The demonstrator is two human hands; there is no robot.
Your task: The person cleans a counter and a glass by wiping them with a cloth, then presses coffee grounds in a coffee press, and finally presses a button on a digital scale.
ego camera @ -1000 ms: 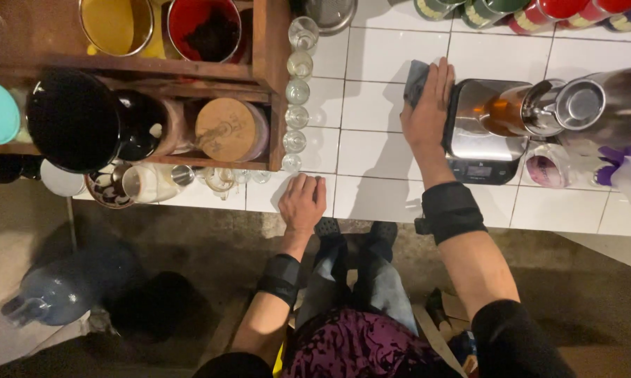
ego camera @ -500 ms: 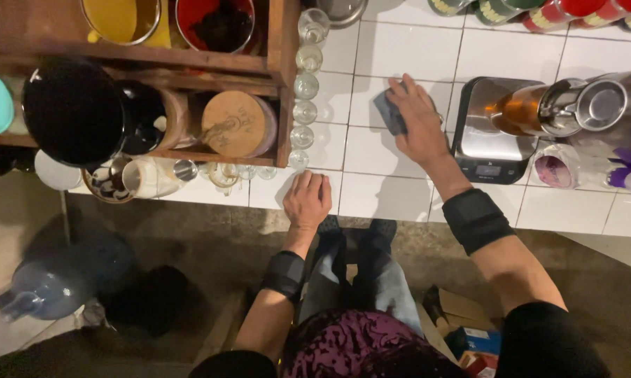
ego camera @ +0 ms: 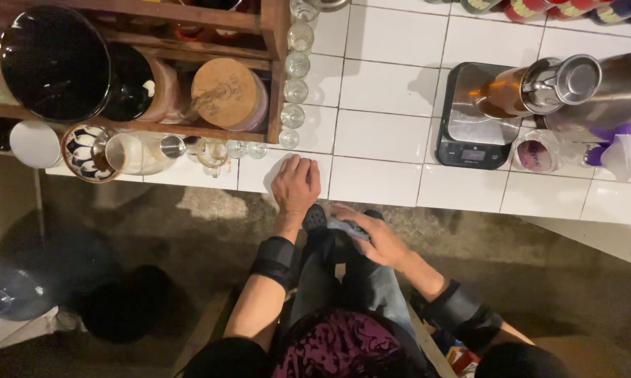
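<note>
My left hand [ego camera: 296, 185] lies flat, palm down, on the front edge of the white tiled counter [ego camera: 385, 133], fingers together and holding nothing. My right hand [ego camera: 373, 236] is below the counter edge, in front of my legs, closed around a folded grey-blue cloth [ego camera: 345, 226]. A dark digital scale [ego camera: 469, 119] with a shiny top sits on the counter to the right, next to a metal kettle [ego camera: 574, 87].
A wooden shelf rack [ego camera: 210, 70] at the left holds dark bowls, a cork-lidded jar [ego camera: 226, 92] and cups. Small clear glasses [ego camera: 296, 77] line its right side and front. A blue water jug [ego camera: 11, 294] stands on the floor at left.
My right hand has pulled the cloth off the counter beside the scale and dropped below the counter edge. My left hand has stayed flat in the same spot.
</note>
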